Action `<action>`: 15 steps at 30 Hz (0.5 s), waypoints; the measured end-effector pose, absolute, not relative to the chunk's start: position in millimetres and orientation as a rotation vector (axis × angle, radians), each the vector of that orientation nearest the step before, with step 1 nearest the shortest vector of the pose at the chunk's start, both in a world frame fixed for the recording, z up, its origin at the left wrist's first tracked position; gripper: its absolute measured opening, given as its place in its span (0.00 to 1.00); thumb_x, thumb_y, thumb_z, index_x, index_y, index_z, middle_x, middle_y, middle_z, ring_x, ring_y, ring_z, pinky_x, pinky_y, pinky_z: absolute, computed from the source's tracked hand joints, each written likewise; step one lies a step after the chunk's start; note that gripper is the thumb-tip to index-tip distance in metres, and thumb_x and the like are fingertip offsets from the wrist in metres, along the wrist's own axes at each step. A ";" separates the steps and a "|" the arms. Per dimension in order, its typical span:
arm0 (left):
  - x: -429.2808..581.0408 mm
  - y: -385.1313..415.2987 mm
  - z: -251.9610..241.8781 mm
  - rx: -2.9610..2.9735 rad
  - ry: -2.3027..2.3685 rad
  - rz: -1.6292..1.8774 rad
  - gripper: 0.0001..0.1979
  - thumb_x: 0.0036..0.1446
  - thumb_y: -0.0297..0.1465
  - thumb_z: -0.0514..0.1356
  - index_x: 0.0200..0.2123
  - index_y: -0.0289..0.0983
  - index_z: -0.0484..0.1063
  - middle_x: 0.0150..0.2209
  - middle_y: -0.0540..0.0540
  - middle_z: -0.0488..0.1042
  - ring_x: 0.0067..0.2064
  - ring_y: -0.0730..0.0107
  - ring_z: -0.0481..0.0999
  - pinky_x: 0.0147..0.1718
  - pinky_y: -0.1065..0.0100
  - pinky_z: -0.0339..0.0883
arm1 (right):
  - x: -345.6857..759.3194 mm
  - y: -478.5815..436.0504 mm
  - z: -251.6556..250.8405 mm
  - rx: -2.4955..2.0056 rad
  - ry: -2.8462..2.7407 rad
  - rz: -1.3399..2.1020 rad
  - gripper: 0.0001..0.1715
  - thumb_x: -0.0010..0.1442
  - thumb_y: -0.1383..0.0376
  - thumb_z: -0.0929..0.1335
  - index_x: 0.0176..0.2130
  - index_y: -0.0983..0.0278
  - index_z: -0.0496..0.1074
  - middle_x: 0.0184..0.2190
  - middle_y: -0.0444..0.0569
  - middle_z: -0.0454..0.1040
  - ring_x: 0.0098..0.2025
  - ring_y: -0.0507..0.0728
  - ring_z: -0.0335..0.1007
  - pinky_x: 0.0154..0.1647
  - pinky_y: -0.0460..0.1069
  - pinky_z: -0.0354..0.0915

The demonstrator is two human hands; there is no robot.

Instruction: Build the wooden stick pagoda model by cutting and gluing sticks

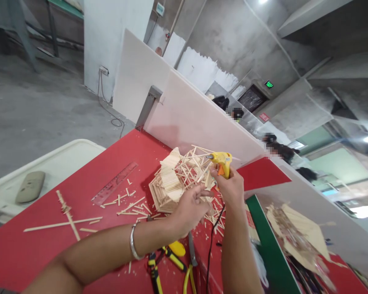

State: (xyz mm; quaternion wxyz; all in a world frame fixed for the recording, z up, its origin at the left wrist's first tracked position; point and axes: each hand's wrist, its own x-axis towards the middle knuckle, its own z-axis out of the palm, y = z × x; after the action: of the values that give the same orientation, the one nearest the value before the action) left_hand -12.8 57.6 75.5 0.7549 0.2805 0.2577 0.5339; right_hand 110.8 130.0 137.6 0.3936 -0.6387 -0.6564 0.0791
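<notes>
My right hand (pixel 231 185) is wrapped round a yellow hot glue gun (pixel 222 158) with an orange trigger, its nozzle pointing left over the stick model. A black cord trails down from the gun. The model (pixel 171 179), built of thin wooden sticks, has a stepped polygonal base, slatted panels and an open lattice at its right. Close in front of it is my left hand (pixel 193 210), with a silver bracelet on the wrist. Its fingers are partly stretched and apart, near the model's right side; whether the fingertips touch it is hard to see.
Loose sticks (pixel 136 208) and a clear ruler (pixel 115 183) lie on the red table (pixel 79 188). Yellow-black pliers (pixel 155 271) and other tools sit near my forearms. A pale partition (pixel 190 118) stands behind, a green board (pixel 268 241) at right. Several people are beyond the partition.
</notes>
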 end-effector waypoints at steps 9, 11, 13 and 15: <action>-15.4 58.3 76.9 0.616 0.554 1.144 0.35 0.44 0.19 0.57 0.59 0.33 0.62 0.51 0.38 0.73 0.23 0.80 0.71 0.14 0.76 0.58 | 110.2 128.8 138.6 -1.624 -1.645 0.240 0.27 0.46 0.48 0.73 0.39 0.66 0.75 0.28 0.43 0.71 0.29 0.51 0.61 0.29 0.45 0.60; -15.9 58.0 77.7 0.621 0.558 1.142 0.35 0.44 0.19 0.57 0.59 0.33 0.62 0.51 0.38 0.73 0.23 0.80 0.70 0.14 0.77 0.58 | 109.9 128.8 138.8 -1.628 -1.655 0.247 0.27 0.46 0.48 0.73 0.38 0.66 0.75 0.27 0.43 0.71 0.28 0.51 0.61 0.29 0.45 0.60; -16.6 57.4 78.7 0.625 0.565 1.140 0.35 0.43 0.18 0.57 0.59 0.33 0.61 0.52 0.38 0.72 0.23 0.80 0.70 0.14 0.76 0.59 | 110.5 129.6 138.3 -1.618 -1.659 0.232 0.28 0.46 0.48 0.74 0.38 0.66 0.75 0.26 0.42 0.70 0.28 0.51 0.60 0.28 0.45 0.60; -17.1 56.9 78.9 0.623 0.566 1.141 0.35 0.43 0.18 0.57 0.58 0.32 0.61 0.52 0.37 0.71 0.23 0.80 0.70 0.14 0.76 0.58 | 111.8 130.7 137.2 -1.597 -1.665 0.235 0.27 0.45 0.48 0.74 0.37 0.66 0.75 0.26 0.42 0.69 0.28 0.51 0.59 0.28 0.45 0.59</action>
State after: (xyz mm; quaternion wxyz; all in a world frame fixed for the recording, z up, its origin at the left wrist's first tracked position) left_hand -17.1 56.9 78.9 0.7590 0.2862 0.2600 0.5238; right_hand 111.8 130.7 137.2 0.3999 -0.6313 -0.6580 0.0930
